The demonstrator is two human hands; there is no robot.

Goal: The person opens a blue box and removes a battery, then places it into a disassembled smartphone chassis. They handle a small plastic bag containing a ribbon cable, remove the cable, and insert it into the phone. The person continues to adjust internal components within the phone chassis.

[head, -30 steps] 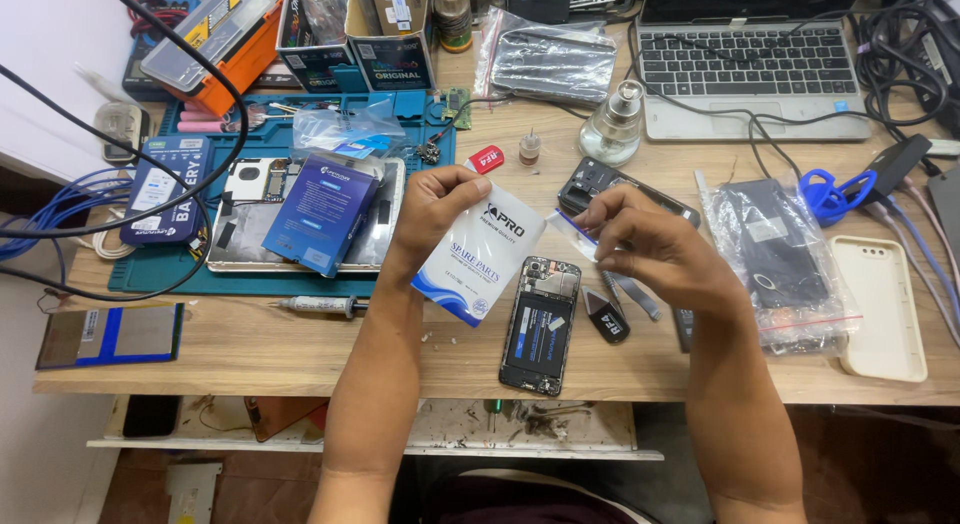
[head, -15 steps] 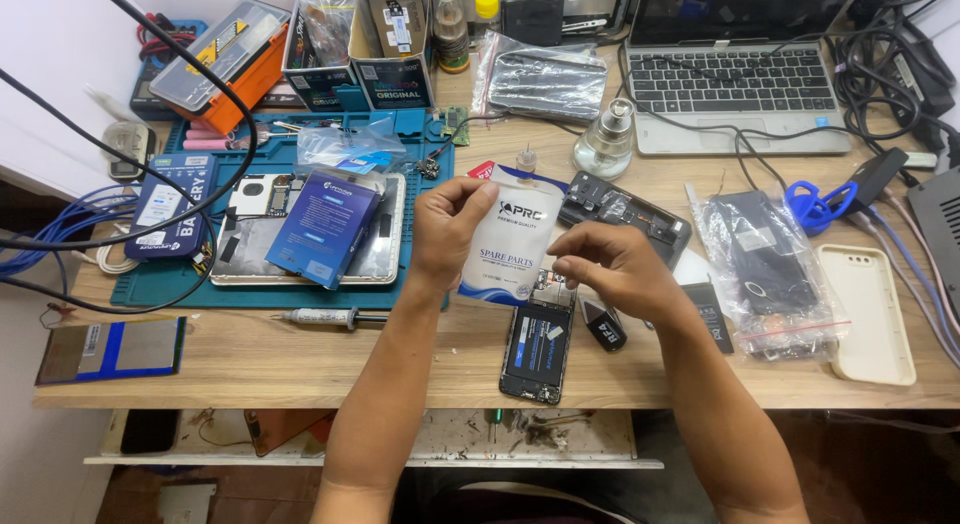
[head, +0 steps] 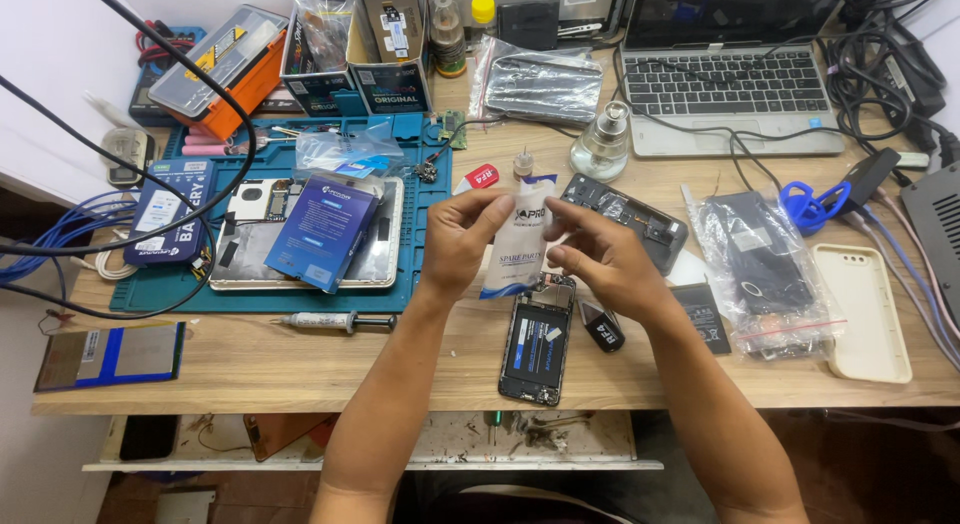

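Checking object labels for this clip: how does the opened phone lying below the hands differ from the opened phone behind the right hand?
The near phone lies free on the wooden desk, lengthwise toward the person; the far phone lies slanted, partly hidden by the right hand. The near phone shows a blue-labelled battery; the far phone shows dark innards only. Both lie with backs off, untouched, while both hands hold the white pouch.

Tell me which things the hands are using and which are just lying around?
In use: white packet, held by left hand and right hand; opened phone right below.
Lying around: laptop, syringe, glass bottle, blue scissors, white phone case.
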